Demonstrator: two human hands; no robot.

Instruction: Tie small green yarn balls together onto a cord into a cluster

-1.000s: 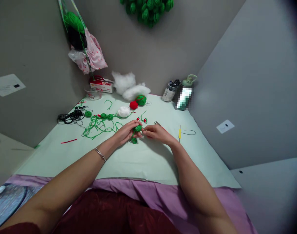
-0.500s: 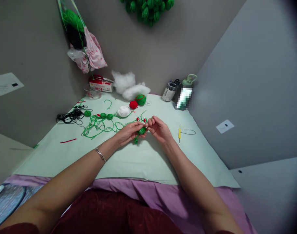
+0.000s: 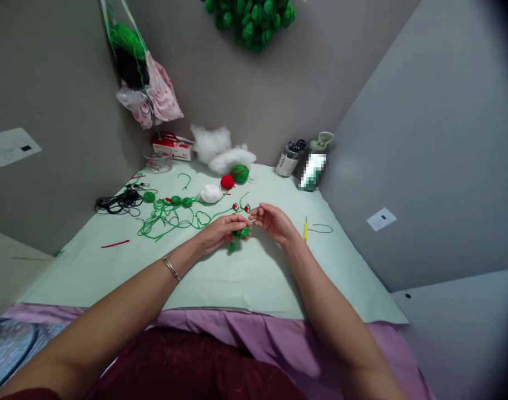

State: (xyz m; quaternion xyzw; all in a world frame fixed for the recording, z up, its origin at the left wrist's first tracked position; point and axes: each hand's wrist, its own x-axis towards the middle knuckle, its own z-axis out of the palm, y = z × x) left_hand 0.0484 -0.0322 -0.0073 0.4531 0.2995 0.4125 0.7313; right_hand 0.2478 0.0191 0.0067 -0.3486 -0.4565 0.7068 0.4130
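Observation:
Near the middle of the table, my left hand (image 3: 218, 234) is closed around a small round green crocheted piece (image 3: 242, 233). A smaller green bit (image 3: 233, 246) dangles below it. Just to the right, my right hand (image 3: 275, 224) has thumb and forefinger pinched together, apart from the left fingers; whatever they hold is too fine to make out. Two small red-and-white pieces (image 3: 247, 209) lie just beyond the hands, beside loose green yarn (image 3: 199, 218). Right of my right hand lies a crochet hook with a yellow handle (image 3: 305, 231).
Behind the hands are white (image 3: 211, 193), red (image 3: 227, 182) and green yarn balls (image 3: 240, 174), with white stuffing (image 3: 231, 160) at the wall. Tangled black cord (image 3: 119, 201) lies left. A pen cup (image 3: 286, 161) and bottle (image 3: 312, 171) stand back right.
My right hand has drawn slightly away from my left, opening a gap between them. My left fingers now lie further over the green piece. The view has shifted a little.

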